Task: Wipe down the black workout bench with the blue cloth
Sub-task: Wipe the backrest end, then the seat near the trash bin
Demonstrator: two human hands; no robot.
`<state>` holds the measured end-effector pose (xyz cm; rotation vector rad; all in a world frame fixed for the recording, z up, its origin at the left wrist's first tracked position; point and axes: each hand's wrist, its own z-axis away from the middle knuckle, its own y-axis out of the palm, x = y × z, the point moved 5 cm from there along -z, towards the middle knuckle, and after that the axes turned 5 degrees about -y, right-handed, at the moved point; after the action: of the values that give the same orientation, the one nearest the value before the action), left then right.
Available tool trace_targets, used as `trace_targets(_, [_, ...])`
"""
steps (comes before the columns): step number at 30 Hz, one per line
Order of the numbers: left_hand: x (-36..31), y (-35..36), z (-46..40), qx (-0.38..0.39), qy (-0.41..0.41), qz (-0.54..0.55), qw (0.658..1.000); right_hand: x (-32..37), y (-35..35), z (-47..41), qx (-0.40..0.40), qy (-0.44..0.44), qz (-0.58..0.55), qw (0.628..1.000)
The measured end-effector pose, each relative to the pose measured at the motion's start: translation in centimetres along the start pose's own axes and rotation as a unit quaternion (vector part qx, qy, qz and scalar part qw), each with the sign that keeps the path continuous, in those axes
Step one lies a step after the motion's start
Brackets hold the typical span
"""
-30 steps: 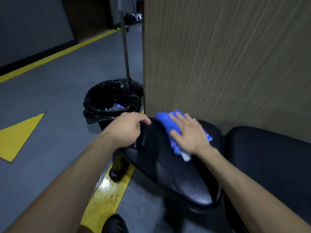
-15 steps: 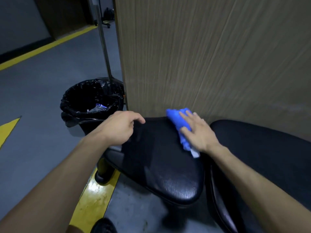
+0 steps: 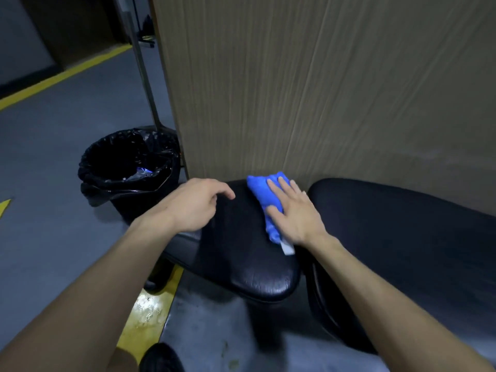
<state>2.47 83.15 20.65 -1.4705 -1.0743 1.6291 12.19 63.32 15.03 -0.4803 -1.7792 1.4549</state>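
Observation:
The black workout bench has a small padded seat section (image 3: 241,253) in the middle and a larger black pad (image 3: 408,237) to its right. A bunched blue cloth (image 3: 261,190) with a white tag lies on the far right part of the small pad, close to the wooden wall. My right hand (image 3: 294,213) presses flat on the cloth, fingers spread over it. My left hand (image 3: 193,205) rests curled over the pad's far left edge and holds nothing else.
A wood-grain wall panel (image 3: 322,89) rises directly behind the bench. A bin lined with a black bag (image 3: 128,167) stands to the left on the grey floor, with a metal pole (image 3: 142,65) behind it. Yellow floor lines (image 3: 150,310) run under the bench. My shoe (image 3: 161,358) shows at the bottom.
My right hand has slid the blue cloth along the pad's far edge toward the right, from the middle to the right end. The left hand has stayed on the left edge.

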Motion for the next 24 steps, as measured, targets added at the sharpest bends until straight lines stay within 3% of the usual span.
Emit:
trace_targets(1, [-0.3,0.2,0.1,0.003,0.001,-0.003,1.000,-0.1,0.2,-1.2,-0.001,0.042,0.002,0.999])
trace_targets(3, [-0.9,0.4,0.4,0.006,0.007,-0.015,1.000,1.6,1.0,-0.4,-0.019,0.043,0.027,0.999])
trace_targets(6, [-2.0,0.7,-0.1,0.011,0.012,-0.031,0.999,5.8,2.1,6.2,-0.061,-0.075,0.038,0.995])
trace_targets(9, [-4.4,1.5,-0.8,0.015,0.024,-0.032,0.999,7.1,2.9,10.2,-0.049,-0.121,0.016,0.991])
trace_targets(12, [-7.2,3.3,-0.7,0.038,0.046,-0.032,0.998,5.9,1.4,12.0,-0.066,-0.108,-0.028,0.992])
trace_targets(14, [-8.3,4.4,-0.6,0.048,0.057,-0.024,0.997,3.7,-0.4,13.5,-0.108,-0.046,-0.115,0.986])
trace_targets(16, [-9.1,4.8,-0.6,0.055,0.068,-0.013,0.996,1.4,-2.9,14.9,-0.162,0.076,-0.280,0.943])
trace_targets(18, [-9.9,4.6,-0.5,0.053,0.084,0.000,0.995,-1.7,-5.3,16.2,-0.218,0.208,-0.490,0.818])
trace_targets(20, [-10.3,4.4,-0.3,0.052,0.085,0.014,0.995,-5.3,-7.5,18.4,-0.228,0.312,-0.595,0.705])
trace_targets(22, [-10.5,4.3,0.0,0.053,0.086,0.020,0.995,-8.5,-10.3,22.0,-0.266,0.345,-0.578,0.690])
trace_targets(24, [-10.6,4.4,0.1,0.057,0.097,0.011,0.994,-11.1,-13.6,25.7,-0.339,0.335,-0.454,0.753])
